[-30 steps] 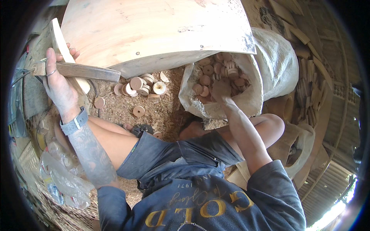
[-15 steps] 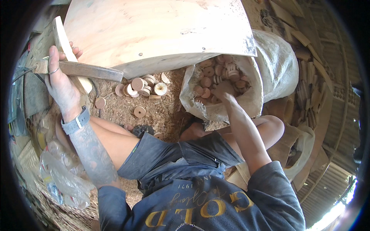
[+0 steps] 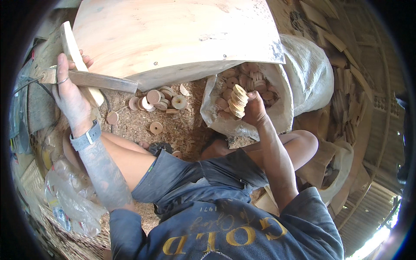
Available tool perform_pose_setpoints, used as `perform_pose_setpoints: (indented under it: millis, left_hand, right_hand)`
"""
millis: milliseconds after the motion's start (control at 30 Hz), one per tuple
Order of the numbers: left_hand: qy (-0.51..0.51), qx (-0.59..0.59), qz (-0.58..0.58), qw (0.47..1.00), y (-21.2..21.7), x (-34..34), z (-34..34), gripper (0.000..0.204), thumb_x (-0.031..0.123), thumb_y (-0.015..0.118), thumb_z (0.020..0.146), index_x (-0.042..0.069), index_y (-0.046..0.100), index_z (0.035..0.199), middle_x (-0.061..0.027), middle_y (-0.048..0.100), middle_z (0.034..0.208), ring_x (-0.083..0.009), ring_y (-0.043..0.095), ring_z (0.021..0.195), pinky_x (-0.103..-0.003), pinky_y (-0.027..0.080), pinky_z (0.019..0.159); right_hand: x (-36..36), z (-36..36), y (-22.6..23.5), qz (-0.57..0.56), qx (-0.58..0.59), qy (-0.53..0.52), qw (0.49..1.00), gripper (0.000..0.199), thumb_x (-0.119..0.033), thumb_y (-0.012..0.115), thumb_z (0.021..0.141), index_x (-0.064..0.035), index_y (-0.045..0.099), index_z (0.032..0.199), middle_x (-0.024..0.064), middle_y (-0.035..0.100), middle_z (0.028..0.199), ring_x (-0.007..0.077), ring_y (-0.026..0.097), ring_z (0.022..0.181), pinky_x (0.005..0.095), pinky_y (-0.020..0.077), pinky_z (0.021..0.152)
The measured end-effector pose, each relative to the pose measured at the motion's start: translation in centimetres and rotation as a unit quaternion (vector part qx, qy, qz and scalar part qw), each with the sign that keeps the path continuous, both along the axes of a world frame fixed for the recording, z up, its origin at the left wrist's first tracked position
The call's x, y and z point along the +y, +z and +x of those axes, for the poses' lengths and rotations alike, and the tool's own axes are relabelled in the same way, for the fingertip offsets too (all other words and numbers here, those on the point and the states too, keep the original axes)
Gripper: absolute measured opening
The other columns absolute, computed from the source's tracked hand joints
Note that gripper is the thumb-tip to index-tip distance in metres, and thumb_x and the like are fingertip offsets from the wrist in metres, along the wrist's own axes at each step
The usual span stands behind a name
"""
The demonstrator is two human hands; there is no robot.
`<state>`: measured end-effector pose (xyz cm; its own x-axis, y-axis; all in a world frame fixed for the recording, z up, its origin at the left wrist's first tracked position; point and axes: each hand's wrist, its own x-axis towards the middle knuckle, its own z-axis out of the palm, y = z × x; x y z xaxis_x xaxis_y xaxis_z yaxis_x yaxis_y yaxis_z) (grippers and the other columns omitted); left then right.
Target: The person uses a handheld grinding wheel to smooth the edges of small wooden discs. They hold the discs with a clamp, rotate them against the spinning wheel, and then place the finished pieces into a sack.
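My right hand [image 3: 256, 112] grips a short stack of pale yellow wooden discs [image 3: 238, 102] above the mouth of a white woven sack [image 3: 284, 104]. Inside the sack lie many reddish-brown wooden discs [image 3: 232, 82]. My left hand [image 3: 71, 97] is wrapped around two crossed wooden bars, thumb on the near side and fingertips showing beyond. One is a pale bar [image 3: 71, 43], the other a darker bar [image 3: 102, 81] whose right end reaches the wooden box's near edge. Part of the left-hand grip is hidden behind the bars.
A large pale wooden box [image 3: 173, 34] stands ahead. Loose wooden discs [image 3: 154, 96] lie on the sawdust-covered floor [image 3: 182, 130] between my legs and the box. A cable [image 3: 107, 104] hangs at left. Clear plastic bags [image 3: 73, 203] are at lower left, stacked wood pieces [image 3: 346, 95] at right.
My right hand has come up out of the sack's contents and now holds a stack of pale discs. The left hand stays on the crossed bars.
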<state>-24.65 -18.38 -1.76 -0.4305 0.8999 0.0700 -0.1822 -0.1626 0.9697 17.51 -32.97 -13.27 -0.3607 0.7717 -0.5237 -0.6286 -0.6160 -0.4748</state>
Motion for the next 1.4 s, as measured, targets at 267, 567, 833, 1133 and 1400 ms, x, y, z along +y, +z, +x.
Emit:
perform_pose_setpoints:
  millis: [267, 567, 833, 1133, 1400]
  left_hand:
    - [-0.012, -0.006, 0.014, 1.0, 0.0, -0.1, 0.0, 0.034, 0.038, 0.066, 0.089, 0.007, 0.055, 0.081, -0.016, 0.066, 0.095, -0.021, 0.064, 0.081, -0.034, 0.05, 0.08]
    - [-0.008, 0.009, 0.001, 1.0, 0.0, -0.2, 0.0, 0.038, 0.041, 0.064, 0.089, 0.004, 0.056, 0.085, -0.0169, 0.067, 0.092, -0.0217, 0.066, 0.08, -0.033, 0.05, 0.077]
    - [0.0, 0.015, -0.004, 1.0, 0.0, -0.3, 0.1, 0.036, 0.039, 0.064, 0.09, 0.003, 0.059, 0.087, -0.0151, 0.066, 0.097, -0.0206, 0.065, 0.083, -0.032, 0.049, 0.08]
    - [-0.01, 0.013, -0.006, 1.0, -0.2, -0.1, -0.1, 0.032, 0.036, 0.062, 0.091, 0.007, 0.055, 0.08, -0.0165, 0.066, 0.101, -0.0215, 0.065, 0.085, -0.033, 0.05, 0.081]
    - [0.0, 0.025, 0.003, 1.0, -0.6, 0.1, -0.2, 0.032, 0.036, 0.062, 0.091, 0.006, 0.056, 0.08, -0.0178, 0.066, 0.1, -0.022, 0.066, 0.081, -0.033, 0.051, 0.078]
  right_hand:
    - [0.3, -5.9, -1.5, -0.06, 0.032, -0.009, 0.998, 0.059, -0.052, 0.054, 0.078, -0.0067, 0.058, 0.115, 0.0128, 0.064, 0.092, 0.0191, 0.06, 0.063, 0.0293, 0.045, 0.047]
    - [3.8, -15.0, -1.0, 0.0, -0.285, 0.252, 0.925, 0.076, -0.067, 0.036, 0.093, -0.0041, 0.05, 0.134, 0.0139, 0.065, 0.111, 0.0192, 0.06, 0.097, 0.0324, 0.0487, 0.084]
    - [1.5, -6.2, -3.6, 0.245, -0.602, 0.424, 0.631, 0.044, -0.03, 0.061, 0.086, -0.0003, 0.062, 0.119, 0.0208, 0.068, 0.104, 0.0292, 0.065, 0.097, 0.0372, 0.0516, 0.084]
    - [0.1, 6.0, -3.1, -0.022, -0.691, 0.19, 0.697, 0.036, -0.02, 0.064, 0.074, -0.0029, 0.068, 0.106, 0.0111, 0.069, 0.092, 0.0196, 0.066, 0.083, 0.0316, 0.0516, 0.072]
    - [-1.9, 6.1, -8.9, 0.123, -0.674, 0.422, 0.594, 0.025, -0.026, 0.065, 0.073, -0.0071, 0.071, 0.089, 0.0119, 0.07, 0.087, 0.0225, 0.065, 0.08, 0.0371, 0.0495, 0.074]
